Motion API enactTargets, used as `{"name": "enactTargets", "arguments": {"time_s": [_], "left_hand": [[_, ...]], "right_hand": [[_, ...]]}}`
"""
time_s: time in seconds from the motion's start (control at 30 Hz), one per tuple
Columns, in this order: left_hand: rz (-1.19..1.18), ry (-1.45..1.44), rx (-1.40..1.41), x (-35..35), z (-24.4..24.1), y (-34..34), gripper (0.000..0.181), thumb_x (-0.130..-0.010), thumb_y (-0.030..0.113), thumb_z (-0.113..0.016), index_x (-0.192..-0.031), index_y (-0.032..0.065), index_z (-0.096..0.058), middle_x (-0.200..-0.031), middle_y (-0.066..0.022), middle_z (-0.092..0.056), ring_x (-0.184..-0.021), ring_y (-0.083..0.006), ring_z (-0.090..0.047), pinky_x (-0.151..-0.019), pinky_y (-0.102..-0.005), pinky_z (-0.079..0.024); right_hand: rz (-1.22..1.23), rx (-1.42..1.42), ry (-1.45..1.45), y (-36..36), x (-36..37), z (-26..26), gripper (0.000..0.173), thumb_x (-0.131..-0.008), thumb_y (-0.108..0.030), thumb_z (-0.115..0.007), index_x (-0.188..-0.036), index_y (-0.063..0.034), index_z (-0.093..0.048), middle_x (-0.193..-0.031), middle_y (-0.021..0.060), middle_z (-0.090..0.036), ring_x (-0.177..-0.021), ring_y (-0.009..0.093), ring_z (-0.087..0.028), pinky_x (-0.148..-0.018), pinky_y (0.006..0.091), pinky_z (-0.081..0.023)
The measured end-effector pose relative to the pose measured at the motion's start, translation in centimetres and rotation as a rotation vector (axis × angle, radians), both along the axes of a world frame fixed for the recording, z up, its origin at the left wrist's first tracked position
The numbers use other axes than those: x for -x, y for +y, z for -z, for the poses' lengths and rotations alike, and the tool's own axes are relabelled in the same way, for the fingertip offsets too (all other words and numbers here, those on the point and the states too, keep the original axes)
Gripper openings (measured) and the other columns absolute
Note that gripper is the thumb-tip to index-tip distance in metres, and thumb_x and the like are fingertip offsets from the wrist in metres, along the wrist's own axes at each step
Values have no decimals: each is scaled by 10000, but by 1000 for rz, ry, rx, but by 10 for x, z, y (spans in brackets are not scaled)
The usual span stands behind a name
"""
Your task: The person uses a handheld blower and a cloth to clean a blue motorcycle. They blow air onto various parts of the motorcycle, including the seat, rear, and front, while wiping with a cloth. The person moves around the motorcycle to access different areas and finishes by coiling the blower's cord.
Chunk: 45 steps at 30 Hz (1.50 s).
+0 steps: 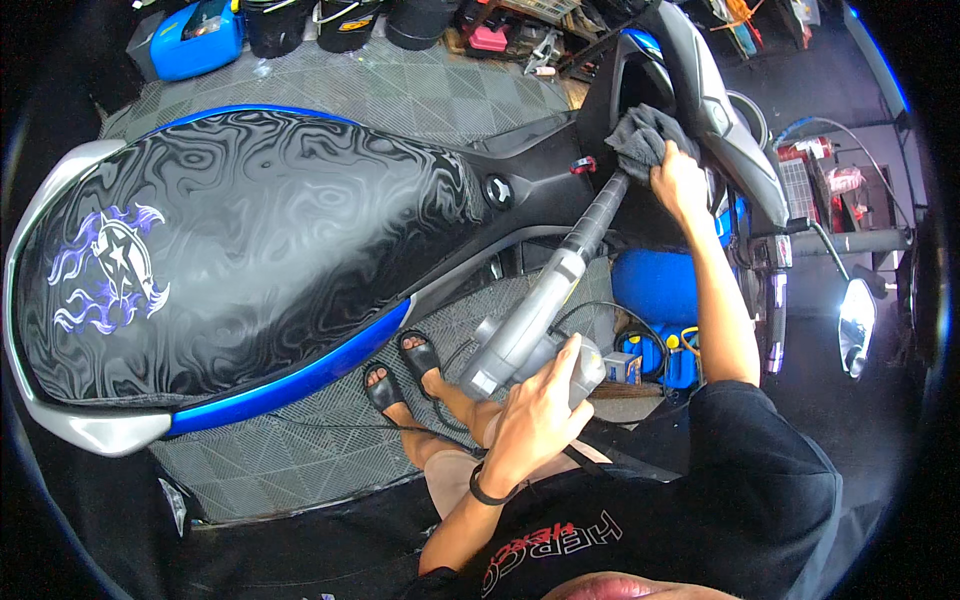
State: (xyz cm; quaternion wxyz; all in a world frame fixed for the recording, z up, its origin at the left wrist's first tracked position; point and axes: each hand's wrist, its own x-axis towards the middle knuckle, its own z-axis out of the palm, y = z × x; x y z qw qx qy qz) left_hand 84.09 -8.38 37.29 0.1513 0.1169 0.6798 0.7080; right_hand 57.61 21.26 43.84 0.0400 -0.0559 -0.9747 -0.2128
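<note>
A grey handheld blower (517, 322) with a long dark tapered nozzle (598, 217) is gripped near its rear end by my left hand (536, 420). The nozzle points up and right towards the front of a motor scooter. A bunched dark grey cloth (646, 142) is in my right hand (681, 184), against or close to the inner front panel below the handlebar cover (712, 97). Part of that panel is hidden by the cloth. The scooter's long black patterned seat (285, 247) bears a white and purple emblem. Blue side trim (300, 386) and a silver rear rail (97, 435) edge it.
A mirror (856, 322) sticks out at the right beside a handlebar grip (776, 322). Black buckets (349, 26) and a blue container (196, 45) stand beyond the scooter. A blue tank (652, 281) sits near my right arm. Cables cross the grey floor mat (300, 465) near my feet.
</note>
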Motion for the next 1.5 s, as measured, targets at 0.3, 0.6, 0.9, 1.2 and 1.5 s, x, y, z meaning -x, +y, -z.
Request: {"name": "enactTargets", "arguments": {"time_s": [0.3,0.6,0.9,1.2,1.5], "left_hand": [[76,-57,26,-1,7,16,793,-796,146,-706,-1502,7,-373,-1178,-303,-656,-1033,-472,-662,-911,-501,-534],[154,-29,-3,-12,0,7,799,-784,137,-703,-1507,24,-384,-1227,-287,-650,-1081,-440,-666,-958,-481,-521],[171,49,40,-8,-25,8,742,-780,131,-719,-1462,10,-455,-1242,-280,-650,-1097,-430,-668,-944,-461,-540],[155,-39,106,-27,-28,-8,786,-817,143,-715,-1504,-20,-369,-1292,-289,-620,-1117,-439,-652,-950,-476,-534],[140,4,89,-27,-31,-6,804,-807,128,-710,-1515,-8,-354,-1273,-291,-623,-1074,-437,-666,-904,-478,-548]], "right_hand": [[462,1634,64,48,-114,3,358,-887,-74,-502,-1214,-20,-639,-1116,120,-712,-1033,268,-681,-928,443,-549],[182,1546,911,-11,-232,-22,277,-881,19,-593,-1155,32,-636,-1128,125,-696,-1051,242,-660,-972,400,-514],[-283,-150,55,49,-92,-2,421,-737,-173,-748,-1106,-9,-632,-1143,210,-659,-1225,389,-546,-1074,500,-407],[-96,-348,-138,40,-43,15,347,-842,-324,-631,-933,2,-712,-939,213,-735,-978,386,-678,-893,517,-498],[123,1,140,90,-44,0,619,-858,-307,-714,-1270,104,-500,-1163,360,-610,-1089,468,-633,-922,521,-531]]}}
